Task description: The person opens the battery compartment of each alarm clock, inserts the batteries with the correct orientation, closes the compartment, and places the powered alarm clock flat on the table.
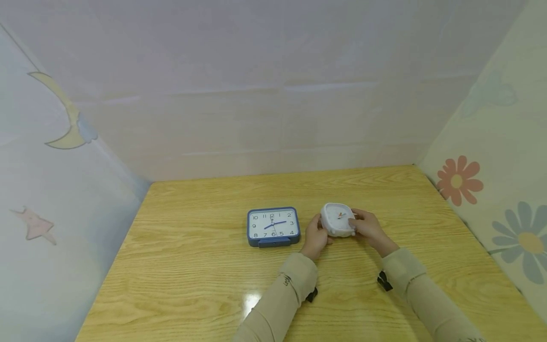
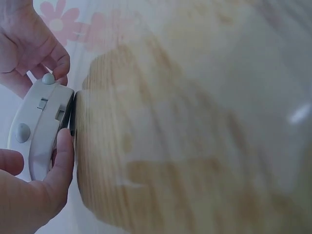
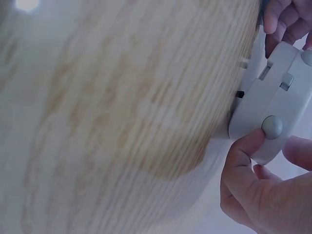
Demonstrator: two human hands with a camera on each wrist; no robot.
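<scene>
A small white alarm clock (image 1: pixel 335 223) with rounded corners is held between both hands, its face tilted upward. My left hand (image 1: pixel 315 238) grips its left side, with the thumb and fingers curled around the edge. On the opposite side my right hand (image 1: pixel 371 229) pinches it, thumb over the front rim. In the left wrist view the underside of the white clock (image 2: pixel 41 117) shows two round feet and small slots; the left fingers (image 2: pixel 62 161) reach behind it. The right wrist view shows a right fingertip (image 3: pixel 258 139) beside one foot of the clock.
A blue rectangular alarm clock (image 1: pixel 273 226) with a white face lies just left of the hands. Both stand over a wood-grain table (image 1: pixel 192 285). Pale walls with printed flowers (image 1: pixel 459 180) and a moon (image 1: pixel 70 114) enclose its back and sides.
</scene>
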